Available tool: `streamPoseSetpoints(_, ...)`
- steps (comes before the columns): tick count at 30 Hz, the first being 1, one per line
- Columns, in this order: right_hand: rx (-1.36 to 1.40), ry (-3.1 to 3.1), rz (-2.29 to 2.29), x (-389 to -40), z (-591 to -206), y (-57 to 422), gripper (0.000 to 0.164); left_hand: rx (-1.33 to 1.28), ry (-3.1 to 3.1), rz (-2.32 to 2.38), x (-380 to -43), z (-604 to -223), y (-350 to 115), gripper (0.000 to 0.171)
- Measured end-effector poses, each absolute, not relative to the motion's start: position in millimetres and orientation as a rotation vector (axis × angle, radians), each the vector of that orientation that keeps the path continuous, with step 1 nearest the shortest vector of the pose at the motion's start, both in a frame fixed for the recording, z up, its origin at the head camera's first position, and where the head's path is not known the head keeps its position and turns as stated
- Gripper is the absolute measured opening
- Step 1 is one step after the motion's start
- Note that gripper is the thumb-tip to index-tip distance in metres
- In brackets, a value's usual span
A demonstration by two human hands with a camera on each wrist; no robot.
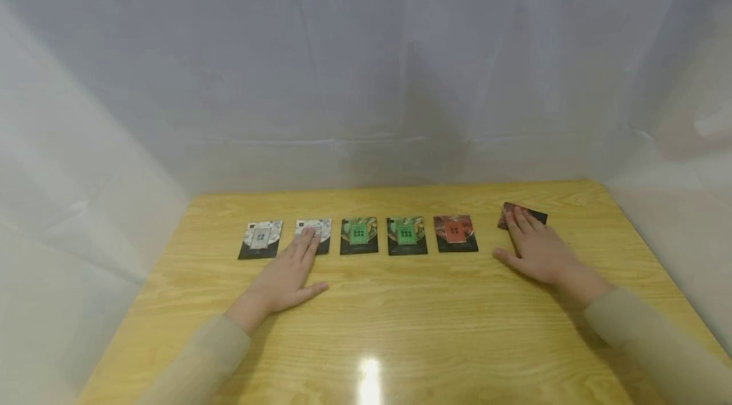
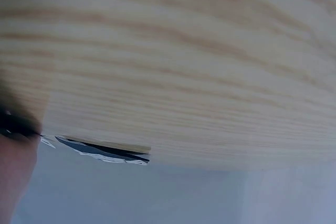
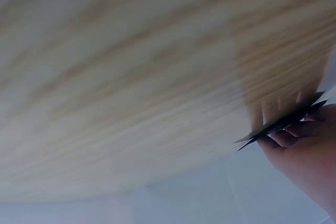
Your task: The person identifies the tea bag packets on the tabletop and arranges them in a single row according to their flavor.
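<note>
Six flat packets make a row across the wooden table (image 1: 366,309). My left hand (image 1: 280,281) rests its extended fingers on the second white-and-black packet (image 1: 324,245), thumb spread out over the wood. Left of it lies another white-and-black packet (image 1: 260,240). At the right end, my right hand (image 1: 540,252) touches a turned dark red packet (image 1: 534,215) with outstretched fingers, partly covering it. In the right wrist view the fingers (image 3: 286,137) lie against that packet's dark edge (image 3: 294,119). The left wrist view shows a thin white-and-black packet (image 2: 105,150) edge-on.
Between the hands lie two green-and-black packets, one on the left (image 1: 358,236) and one on the right (image 1: 406,236), then a red-and-black packet (image 1: 455,233). Pale sheeting (image 1: 366,74) hangs behind the table and along both sides. Light glares off the table's front.
</note>
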State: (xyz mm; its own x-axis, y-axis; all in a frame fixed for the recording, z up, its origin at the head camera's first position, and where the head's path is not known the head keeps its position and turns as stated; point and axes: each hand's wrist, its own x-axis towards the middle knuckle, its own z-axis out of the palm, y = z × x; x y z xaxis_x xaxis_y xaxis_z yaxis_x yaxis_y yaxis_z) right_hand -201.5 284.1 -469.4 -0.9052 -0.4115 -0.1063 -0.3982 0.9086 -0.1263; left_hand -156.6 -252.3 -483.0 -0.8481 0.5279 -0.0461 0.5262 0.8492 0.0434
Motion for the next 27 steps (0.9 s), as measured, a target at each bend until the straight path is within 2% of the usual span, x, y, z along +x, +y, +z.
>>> streamPoseSetpoints(20,-0.581,2.946,-0.086,-197,-467,249,0.097,0.852,2.959,0.040,-156,-481,-253,0.100)
streamPoseSetpoints(27,-0.632,2.976,-0.167,-196,-454,248,0.087,0.857,2.961,0.048,-156,-481,-253,0.100)
